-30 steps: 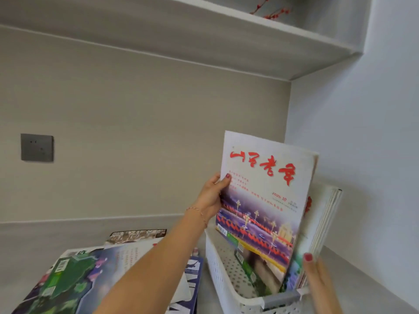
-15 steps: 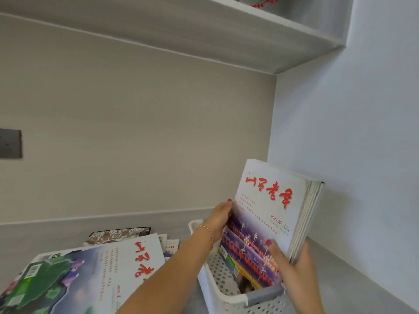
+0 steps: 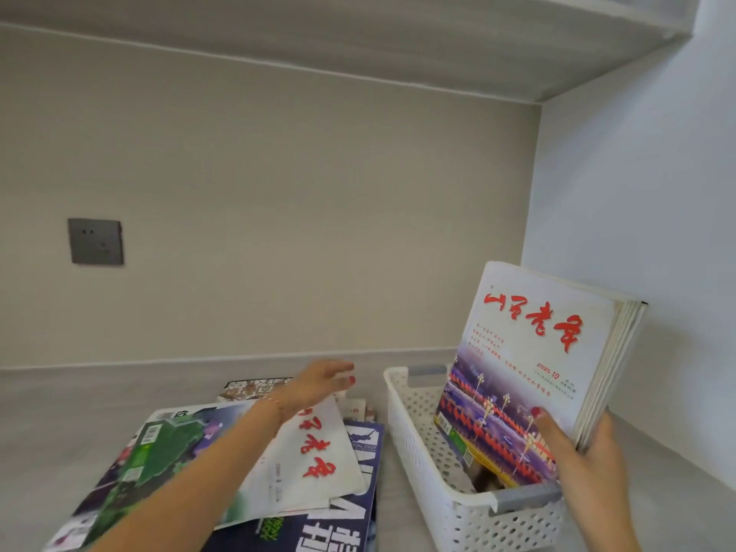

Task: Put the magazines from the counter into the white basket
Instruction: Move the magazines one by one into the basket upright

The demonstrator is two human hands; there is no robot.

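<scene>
Magazines [image 3: 529,376] stand as an upright bundle in the white basket [image 3: 410,436], tilted slightly to the right, the front cover bearing red calligraphic characters above a purple and red photograph. Right hand [image 3: 589,460] clasps the lower right edge of this bundle: the thumb, with a red-painted nail, presses on the front cover, while the remaining fingers wrap behind the stacked page edges. The basket is perforated, with grey handle inserts at its near and far ends, and sits on the grey counter [image 3: 79,412] toward the corner where the beige back wall meets the pale side wall. Left hand [image 3: 318,382] hangs over the loose pile of magazines [image 3: 223,464] lying flat on the counter just left of the basket; its fingers are spread and hold nothing, and the wrist carries a thin bracelet [image 3: 275,404]. Uppermost in the pile lies an issue with a white cover carrying red characters and a green illustrated panel; beneath it a dark blue cover with large white lettering projects toward the viewer, and further covers show at the far end of the pile. A grey wall socket [image 3: 95,241] is mounted on the back wall, well above the counter. A shelf [image 3: 438,53] runs overhead.
</scene>
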